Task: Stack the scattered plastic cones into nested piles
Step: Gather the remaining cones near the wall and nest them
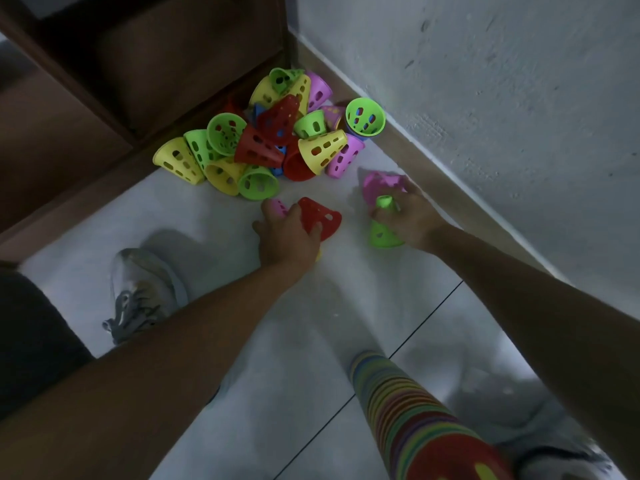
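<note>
Gripping a red cone [320, 216] from above, the left hand [287, 233] curls its fingers over the cone's side; a pink cone [278, 206] shows at the fingertips, touching the red one. The right hand [407, 216] pinches the narrow top of a green cone [382, 225], which stands wide end down on the floor [242, 306]. A pink cone [379, 181] lies just beyond that hand, blurred.

Farther out, a loose heap of cones [273, 136] fills the corner between the wooden shelf unit [104, 98] and the wall [502, 98]: yellow, green, red, pink, blue, tipped at all angles. One green cone [365, 116] sits open end up, nested in a blue one.

Nearest the camera, a tall nested pile [408, 410], many colours, red on top. A grey shoe [142, 292] is at left.
</note>
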The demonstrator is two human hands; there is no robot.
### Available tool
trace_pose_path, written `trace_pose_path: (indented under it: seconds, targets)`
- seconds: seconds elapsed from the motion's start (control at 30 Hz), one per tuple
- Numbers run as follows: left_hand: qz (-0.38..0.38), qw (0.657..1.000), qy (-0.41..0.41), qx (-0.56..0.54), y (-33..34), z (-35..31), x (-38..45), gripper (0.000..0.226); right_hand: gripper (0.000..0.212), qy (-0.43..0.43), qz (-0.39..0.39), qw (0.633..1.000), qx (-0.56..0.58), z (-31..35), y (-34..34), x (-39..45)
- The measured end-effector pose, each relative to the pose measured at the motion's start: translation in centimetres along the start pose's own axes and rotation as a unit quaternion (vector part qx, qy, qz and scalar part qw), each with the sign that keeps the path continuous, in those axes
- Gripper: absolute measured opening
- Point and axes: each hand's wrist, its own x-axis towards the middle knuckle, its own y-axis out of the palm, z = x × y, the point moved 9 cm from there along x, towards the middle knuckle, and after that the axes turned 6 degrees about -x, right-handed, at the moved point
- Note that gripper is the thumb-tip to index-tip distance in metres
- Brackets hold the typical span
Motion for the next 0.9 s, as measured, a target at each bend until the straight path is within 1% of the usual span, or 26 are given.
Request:
trace_pose_path:
  seconds: [0.03, 0.1, 0.17, 0.3, 0.43, 0.6, 0.77, 0.9]
  targets:
    - [-0.004, 1.000, -0.002, 0.003, 0.0, 0.2, 0.2, 0.041, 0.069, 0.000, 0.014, 0.999, -0.029, 0.1, 0.2, -0.3]
    - [-0.010, 1.000, -0.001, 0.005, -0.1, 0.5, 0.5, 0.034, 0.058, -0.008, -0.001, 0.998, -0.068, 0.0, -0.1, -0.7]
    - [-0.015, 1.000, 0.002, 0.006, -0.2, 0.8, 0.6, 0.028, 0.061, -0.013, -0.025, 0.998, -0.056, -0.2, -0.5, -1.3]
    - [-0.012, 1.000, -0.002, -0.021, -1.1, 1.4, 0.6, 0.031, 0.067, 0.001, -0.048, 0.997, -0.059, -0.5, -1.8, -3.2]
    - [0.002, 0.999, 0.004, -0.044, -2.5, 1.2, -0.1, 0.031, 0.052, 0.004, -0.076, 0.995, -0.070, -0.5, -3.4, -5.5]
    - [0.030, 0.998, 0.025, -0.044, -4.5, 0.2, -1.2, 0.032, 0.053, -0.032, -0.090, 0.993, -0.072, 1.3, -6.1, -9.3]
    - [0.027, 0.994, 0.095, -0.051, -7.8, -3.7, -3.2, 0.033, 0.059, -0.079, -0.103, 0.988, -0.079, 4.1, -9.8, -14.8]
    - [0.037, 0.981, 0.178, -0.063, -10.6, -7.6, -5.6, 0.032, 0.061, -0.124, -0.128, 0.978, -0.106, 6.4, -13.0, -19.8]
